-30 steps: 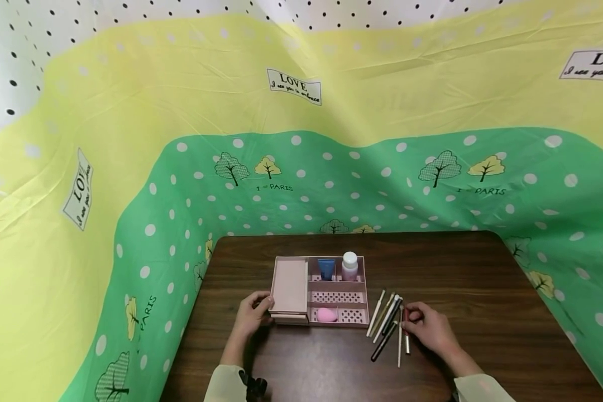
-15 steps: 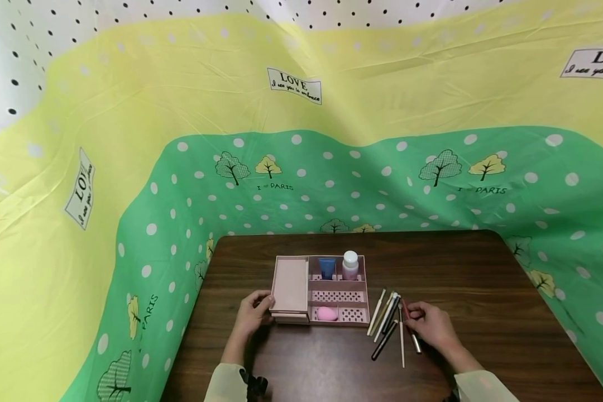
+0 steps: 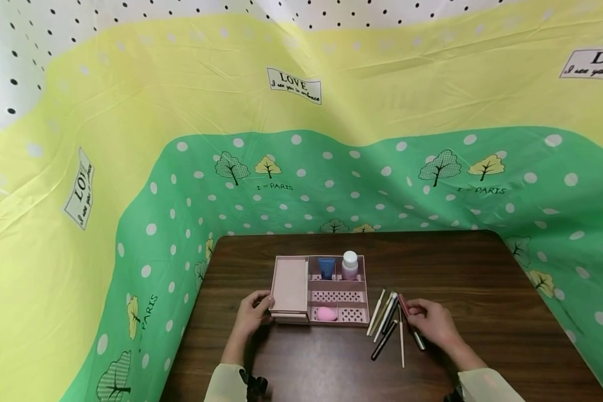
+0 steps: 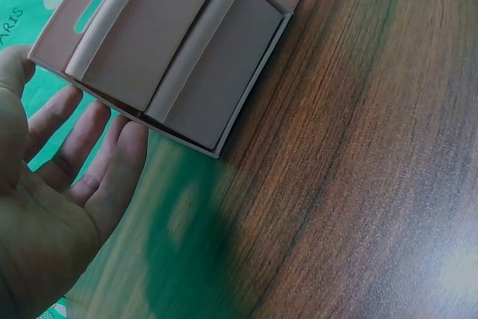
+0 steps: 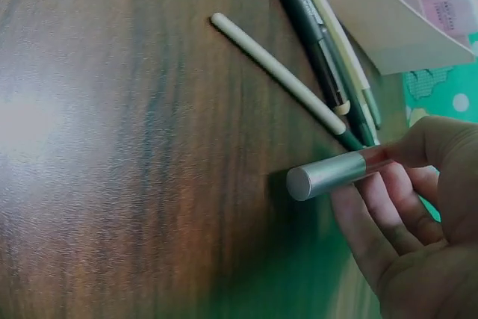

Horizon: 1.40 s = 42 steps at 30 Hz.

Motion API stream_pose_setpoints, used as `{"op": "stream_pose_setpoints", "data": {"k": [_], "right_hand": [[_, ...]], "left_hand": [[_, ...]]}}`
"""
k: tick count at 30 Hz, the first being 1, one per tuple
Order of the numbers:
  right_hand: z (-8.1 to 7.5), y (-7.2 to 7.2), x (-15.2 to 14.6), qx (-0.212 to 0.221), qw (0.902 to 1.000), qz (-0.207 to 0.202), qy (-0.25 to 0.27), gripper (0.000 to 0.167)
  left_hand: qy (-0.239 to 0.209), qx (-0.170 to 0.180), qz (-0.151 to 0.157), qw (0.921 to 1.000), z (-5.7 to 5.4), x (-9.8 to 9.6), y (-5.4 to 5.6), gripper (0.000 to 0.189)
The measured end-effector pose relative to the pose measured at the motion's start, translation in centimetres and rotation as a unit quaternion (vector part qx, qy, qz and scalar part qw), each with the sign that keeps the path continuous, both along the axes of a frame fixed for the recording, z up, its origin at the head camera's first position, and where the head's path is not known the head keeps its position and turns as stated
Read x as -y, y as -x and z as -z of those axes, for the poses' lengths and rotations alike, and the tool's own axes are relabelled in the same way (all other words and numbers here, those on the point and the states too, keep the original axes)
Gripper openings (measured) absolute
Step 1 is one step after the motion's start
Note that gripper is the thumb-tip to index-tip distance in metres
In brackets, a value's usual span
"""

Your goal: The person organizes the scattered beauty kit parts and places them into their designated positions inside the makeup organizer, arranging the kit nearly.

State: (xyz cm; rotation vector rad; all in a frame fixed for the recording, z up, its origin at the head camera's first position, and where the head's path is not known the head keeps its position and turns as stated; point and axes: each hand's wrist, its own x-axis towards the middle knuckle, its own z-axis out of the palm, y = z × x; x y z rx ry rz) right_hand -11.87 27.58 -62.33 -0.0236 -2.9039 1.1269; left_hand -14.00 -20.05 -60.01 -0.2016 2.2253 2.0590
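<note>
My left hand (image 3: 252, 314) rests its fingertips against the left side of a pink desktop organizer (image 3: 290, 286). In the left wrist view its fingers (image 4: 119, 158) touch the edge beside the two drawer fronts (image 4: 213, 61). My right hand (image 3: 434, 324) pinches a slim red tube with a silver end (image 5: 327, 176) between thumb and fingers. It is tilted, its silver end towards me. Left of that hand lies a loose bunch of pencil-like sticks and brushes, among them a black pen (image 3: 384, 340) and a thin white-handled stick (image 5: 276, 72).
In the organizer's compartments stand a blue tube (image 3: 326, 268) and a white-capped bottle (image 3: 349, 266); a pink makeup sponge (image 3: 326, 314) lies in a front one. A dark wooden table (image 3: 311, 368) carries everything. Behind it hangs a patterned green and yellow cloth (image 3: 301, 184).
The red tube has turned in my right hand: its silver end has swung right and its red end has come up into view. The left hand and the organizer have stayed put.
</note>
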Motion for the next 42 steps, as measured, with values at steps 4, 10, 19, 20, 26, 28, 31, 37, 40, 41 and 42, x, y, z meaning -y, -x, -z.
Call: {"op": "stream_pose_setpoints", "data": {"k": [4,10,19,20,26,28,31,37,40,41,42], "right_hand": [[-0.8,0.2,0.4,-0.011,0.9998,-0.015,0.013,0.027],[-2.3,0.9,1.1,-0.007,0.9954,-0.059,0.075,0.025],[-4.5,2.0,2.0,0.024,0.9825,-0.143,0.117,0.026],[-4.8,2.1,2.1,0.027,0.9822,-0.146,0.115,0.025],[-6.3,2.8,3.1,0.035,0.9821,-0.16,0.092,0.024],[-6.8,3.1,3.4,0.028,0.9819,-0.167,0.084,0.024],[-7.4,3.5,3.9,0.014,0.9793,-0.185,0.081,0.024],[-8.3,4.4,5.1,0.013,0.9725,-0.218,0.081,0.023],[-8.4,4.8,5.7,0.013,0.9702,-0.23,0.075,0.023],[-8.5,4.9,5.9,0.012,0.97,-0.232,0.073,0.024],[-8.5,5.1,6.1,0.011,0.9695,-0.235,0.07,0.024]], "left_hand": [[-0.003,-0.004,0.002,1.0,-1.3,-0.1,-0.5,0.029],[-0.007,0.002,0.003,1.0,-1.3,0.1,-0.4,0.028],[-0.008,0.005,-0.001,1.0,-1.1,0.2,-0.4,0.028],[-0.009,0.005,-0.001,0.9999,-1.1,0.2,-0.4,0.029],[-0.009,-0.001,-0.001,1.0,-1.3,0.2,-0.5,0.029],[-0.006,0.0,0.0,1.0,-1.1,0.2,-0.4,0.029],[-0.006,0.005,-0.002,1.0,-0.3,0.3,-0.1,0.028],[-0.004,0.004,-0.015,0.9999,2.2,0.5,0.7,0.028],[-0.003,0.002,-0.015,0.9999,2.6,0.5,0.9,0.03],[-0.003,0.002,-0.014,0.9999,2.7,0.5,0.9,0.03],[-0.004,0.002,-0.013,0.9999,2.7,0.5,0.9,0.03]]}}
